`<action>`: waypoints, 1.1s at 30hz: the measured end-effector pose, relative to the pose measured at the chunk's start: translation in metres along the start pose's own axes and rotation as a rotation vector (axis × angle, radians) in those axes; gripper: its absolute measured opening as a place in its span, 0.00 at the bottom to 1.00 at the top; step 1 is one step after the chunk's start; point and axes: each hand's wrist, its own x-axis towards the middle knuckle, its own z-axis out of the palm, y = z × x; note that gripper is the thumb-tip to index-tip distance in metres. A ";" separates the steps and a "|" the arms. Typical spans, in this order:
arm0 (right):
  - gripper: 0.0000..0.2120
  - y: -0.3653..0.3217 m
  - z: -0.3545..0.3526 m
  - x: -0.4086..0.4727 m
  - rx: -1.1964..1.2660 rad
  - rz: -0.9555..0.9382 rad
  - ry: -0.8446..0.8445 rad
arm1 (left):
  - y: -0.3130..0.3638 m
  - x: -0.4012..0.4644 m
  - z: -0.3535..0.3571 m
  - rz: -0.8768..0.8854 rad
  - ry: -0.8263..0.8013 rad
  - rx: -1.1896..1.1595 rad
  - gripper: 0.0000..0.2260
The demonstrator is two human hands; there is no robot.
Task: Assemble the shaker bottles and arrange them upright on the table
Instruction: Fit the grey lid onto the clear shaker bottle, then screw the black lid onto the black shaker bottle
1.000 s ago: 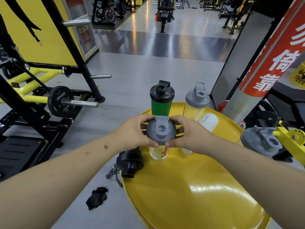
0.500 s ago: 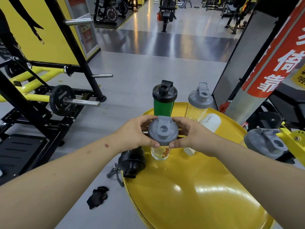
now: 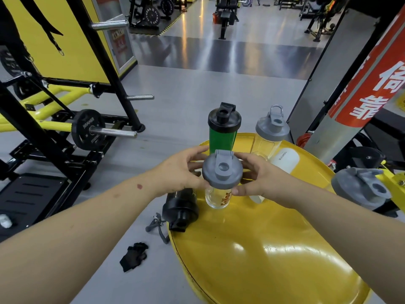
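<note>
Lid [image 3: 222, 172] on clear bottle [image 3: 217, 197], clamped between left hand [image 3: 182, 172] and right hand [image 3: 260, 179], upright on table [image 3: 274, 249].

One head-worn wide-angle view, forward and down, close over the yellow table [image 3: 274, 260], gym floor [image 3: 197, 95] beyond.

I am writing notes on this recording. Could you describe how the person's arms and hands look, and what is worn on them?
Both forearms are bare up to the picture's edge: no sleeves, gloves, watch or bracelets show. The left hand and right hand carry no visible rings. The left forearm has one small round red mark near the wrist and a fainter spot further back. No tattoos show.
</note>
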 end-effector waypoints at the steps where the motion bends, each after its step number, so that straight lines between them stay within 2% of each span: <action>1: 0.51 0.003 0.002 -0.004 -0.004 0.035 0.013 | 0.000 0.000 -0.007 -0.014 0.017 -0.018 0.44; 3: 0.43 0.011 0.010 -0.015 -0.055 0.126 0.104 | -0.001 -0.001 -0.023 -0.039 0.056 -0.022 0.36; 5: 0.30 0.020 0.021 -0.029 -0.180 0.224 0.211 | -0.003 0.001 -0.038 -0.059 0.087 0.027 0.31; 7: 0.21 0.027 0.037 -0.043 -0.285 0.285 0.165 | -0.005 0.003 -0.047 -0.082 0.118 0.130 0.28; 9: 0.18 0.026 0.059 -0.052 -0.330 0.292 0.033 | -0.008 0.008 -0.051 -0.085 0.136 0.230 0.27; 12: 0.26 0.011 0.095 -0.054 -0.381 0.213 -0.069 | -0.018 0.019 -0.049 -0.111 0.103 0.381 0.24; 15: 0.40 -0.004 0.122 -0.043 -0.438 0.078 -0.085 | -0.030 0.028 -0.042 -0.193 0.037 0.477 0.22; 18: 0.46 -0.013 0.138 -0.031 -0.444 0.000 -0.074 | -0.041 0.032 -0.038 -0.180 0.047 0.533 0.18; 22: 0.48 -0.011 0.151 -0.016 -0.542 -0.004 -0.061 | -0.044 0.031 -0.035 -0.189 0.069 0.499 0.17; 25: 0.54 -0.003 0.158 -0.012 -0.615 0.048 -0.075 | -0.048 0.026 -0.032 -0.267 0.024 0.365 0.14; 29: 0.53 0.000 0.161 -0.018 -0.588 0.054 -0.089 | -0.053 0.020 -0.029 -0.296 0.034 0.283 0.09; 33: 0.47 -0.004 0.142 -0.042 -0.576 0.013 -0.175 | -0.050 0.004 -0.025 -0.379 -0.043 0.202 0.09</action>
